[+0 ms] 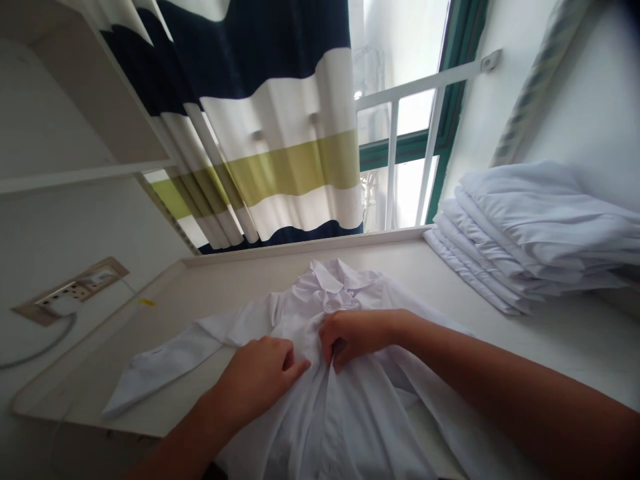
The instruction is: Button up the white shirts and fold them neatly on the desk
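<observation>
A white collared shirt (345, 407) lies front-up on a pale table (575, 333), collar pointing away from me, one sleeve spread out to the left. My left hand (257, 377) rests on the shirt's chest with its fingers curled, pinching the front edge of the fabric. My right hand (357, 337) is just to the right of it, fingers bent and closed on the opposite front edge, near the button line below the collar. The two hands almost touch.
A stack of several folded white shirts (525, 233) sits at the table's right back corner. A striped curtain (280, 153) and a barred window (410, 153) stand behind the table. A wall socket (75, 290) with a cable is on the left wall.
</observation>
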`<action>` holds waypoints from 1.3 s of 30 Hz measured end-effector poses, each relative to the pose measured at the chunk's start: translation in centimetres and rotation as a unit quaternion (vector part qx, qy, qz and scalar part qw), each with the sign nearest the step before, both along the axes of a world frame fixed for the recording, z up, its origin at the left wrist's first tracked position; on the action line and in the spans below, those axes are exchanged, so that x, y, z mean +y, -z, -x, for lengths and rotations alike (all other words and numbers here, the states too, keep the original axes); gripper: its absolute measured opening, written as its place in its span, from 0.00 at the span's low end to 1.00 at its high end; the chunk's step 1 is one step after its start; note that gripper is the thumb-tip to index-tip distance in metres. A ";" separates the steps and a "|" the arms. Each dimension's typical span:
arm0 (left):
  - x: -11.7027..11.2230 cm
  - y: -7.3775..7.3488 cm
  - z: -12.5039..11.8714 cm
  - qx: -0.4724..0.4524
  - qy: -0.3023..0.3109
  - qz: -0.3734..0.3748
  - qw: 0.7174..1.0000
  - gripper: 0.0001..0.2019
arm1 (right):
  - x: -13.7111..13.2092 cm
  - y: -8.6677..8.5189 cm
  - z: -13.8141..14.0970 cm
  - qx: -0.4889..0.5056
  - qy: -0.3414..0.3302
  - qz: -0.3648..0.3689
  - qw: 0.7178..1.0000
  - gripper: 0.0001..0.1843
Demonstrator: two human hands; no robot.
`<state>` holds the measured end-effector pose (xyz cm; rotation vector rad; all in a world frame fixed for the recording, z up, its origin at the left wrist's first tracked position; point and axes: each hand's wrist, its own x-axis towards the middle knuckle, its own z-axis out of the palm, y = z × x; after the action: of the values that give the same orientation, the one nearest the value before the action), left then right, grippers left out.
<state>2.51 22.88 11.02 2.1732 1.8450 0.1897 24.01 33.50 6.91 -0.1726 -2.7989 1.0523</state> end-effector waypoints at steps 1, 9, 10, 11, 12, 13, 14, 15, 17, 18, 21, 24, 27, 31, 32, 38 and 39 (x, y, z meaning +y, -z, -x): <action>-0.6 0.7 0.0 -0.007 -0.002 0.004 1.000 0.18 | -0.3 -0.6 0.1 0.001 0.002 -0.032 0.999 0.06; -1.5 2.6 0.3 -0.039 0.002 0.004 0.999 0.08 | -2.2 -4.7 1.3 -0.018 0.040 -0.180 0.983 0.04; -1.1 2.4 0.4 -0.071 0.007 0.003 0.997 0.09 | -2.4 -4.7 1.4 0.003 0.050 -0.171 0.984 0.04; -0.7 2.1 0.6 -0.115 0.013 -0.001 0.993 0.09 | -2.6 -4.7 1.5 0.029 0.067 -0.158 0.985 0.04; -0.1 1.8 0.8 -0.169 0.018 -0.005 0.986 0.10 | -2.8 -4.5 1.5 0.057 0.089 -0.146 0.984 0.04; 0.5 1.6 1.0 -0.231 0.022 -0.007 0.973 0.11 | -3.0 -4.1 1.4 0.083 0.118 -0.135 0.980 0.04; 1.2 1.4 1.1 -0.294 0.025 -0.007 0.955 0.12 | -3.2 -3.6 1.3 0.106 0.151 -0.129 0.974 0.03; 1.9 1.5 1.1 -0.350 0.028 -0.003 0.936 0.12 | -3.3 -3.0 1.2 0.126 0.187 -0.126 0.966 0.03; 3.1 2.1 1.0 -0.427 0.036 0.016 0.903 0.13 | -3.6 -1.5 0.9 0.161 0.253 -0.120 0.946 0.03; 3.7 2.6 0.8 -0.449 0.041 0.030 0.892 0.14 | -3.6 -0.7 0.8 0.178 0.278 -0.113 0.937 0.03; 4.5 4.7 0.1 -0.476 0.057 0.072 0.874 0.15 | -3.6 1.2 0.4 0.210 0.311 -0.092 0.922 0.05; 4.5 6.0 -0.2 -0.499 0.071 0.094 0.859 0.16 | -3.4 2.2 0.2 0.230 0.311 -0.083 0.918 0.07; 4.4 6.4 0.0 -0.513 0.082 0.084 0.850 0.15 | -3.3 2.4 0.2 0.248 0.308 -0.093 0.914 0.04; 4.3 6.5 0.3 -0.518 0.089 0.047 0.850 0.15 | -3.5 2.4 0.1 0.273 0.299 -0.123 0.906 0.03; 4.2 6.6 0.3 -0.515 0.092 0.037 0.851 0.15 | -3.6 2.4 0.2 0.280 0.297 -0.132 0.903 0.03; 3.4 6.8 0.1 -0.477 0.139 0.009 0.868 0.17 | -4.1 2.4 0.3 0.306 0.293 -0.161 0.891 0.03; 3.3 6.8 0.1 -0.470 0.148 0.007 0.870 0.17 | -4.2 2.4 0.3 0.308 0.292 -0.163 0.891 0.03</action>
<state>2.41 26.16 4.21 1.7842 0.9406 0.9591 23.72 29.31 4.54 -0.5001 -2.0843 0.3838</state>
